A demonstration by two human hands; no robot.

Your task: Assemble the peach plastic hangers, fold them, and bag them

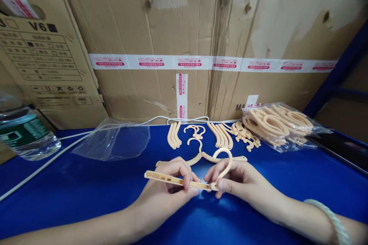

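Observation:
My left hand (169, 187) pinches a flat cream plastic hanger arm (163, 178) that sticks out to the left. My right hand (235, 180) grips a cream plastic hook piece (225, 160) whose loop curves up above the fingers. The two pieces meet between my hands, just above the blue table (86, 195). An assembled cream hanger (201, 155) lies flat right behind my hands. Behind it lie curved arm pieces (174, 134), more arm pieces (220, 134) and small hooks (195, 131).
A clear bag of cream hanger parts (278, 124) lies at the back right. An empty clear bag (115, 139) lies at the back left, with a water bottle (23, 130) at the far left. A white cable (43, 164) crosses the table. Cardboard boxes (172, 38) form the back wall.

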